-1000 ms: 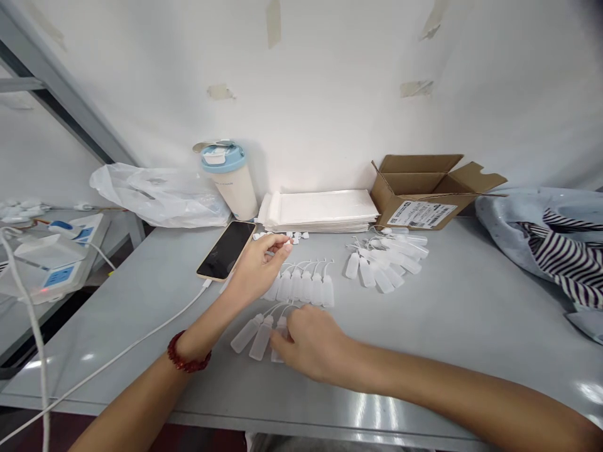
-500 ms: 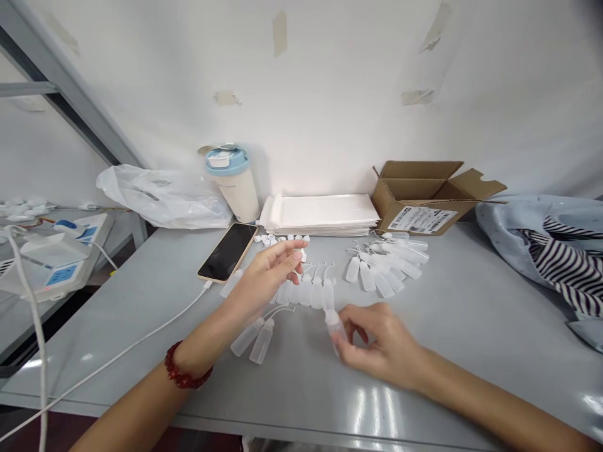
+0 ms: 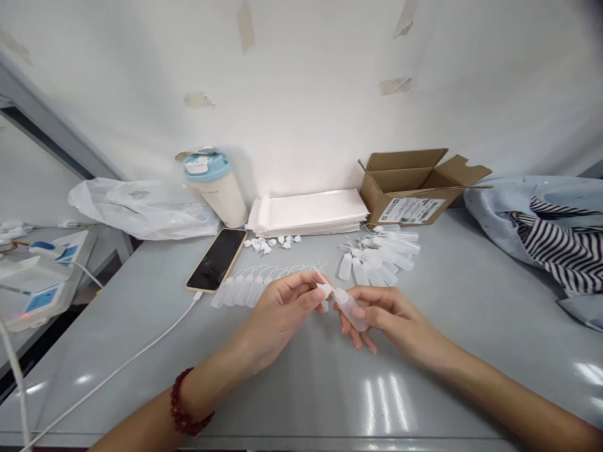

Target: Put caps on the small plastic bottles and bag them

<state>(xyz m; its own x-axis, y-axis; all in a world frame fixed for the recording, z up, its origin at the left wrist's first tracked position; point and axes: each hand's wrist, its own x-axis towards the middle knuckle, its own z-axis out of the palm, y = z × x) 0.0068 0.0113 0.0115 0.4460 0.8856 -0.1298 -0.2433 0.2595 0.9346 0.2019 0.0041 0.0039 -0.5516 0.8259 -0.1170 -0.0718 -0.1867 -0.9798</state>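
Observation:
My right hand (image 3: 384, 317) holds a small translucent squeeze bottle (image 3: 349, 307) above the grey table (image 3: 461, 301). My left hand (image 3: 282, 311) pinches a small white cap (image 3: 324, 290) at the bottle's tip, so both hands meet at the table's middle. A row of several similar bottles (image 3: 245, 290) lies just behind my left hand. Another heap of bottles (image 3: 379, 257) lies further back on the right. Several loose white caps (image 3: 271, 242) are scattered near the paper stack.
A phone (image 3: 217, 258) on a white cable lies at the left. Behind stand a lidded cup (image 3: 214, 187), a plastic bag (image 3: 141, 207), a stack of white sheets (image 3: 308, 212) and an open cardboard box (image 3: 414, 185). Striped cloth (image 3: 551, 238) lies at the right.
My right hand lifted one bottle from the near group and carried it to the middle. My left hand brought a cap down from the back to the bottle's tip.

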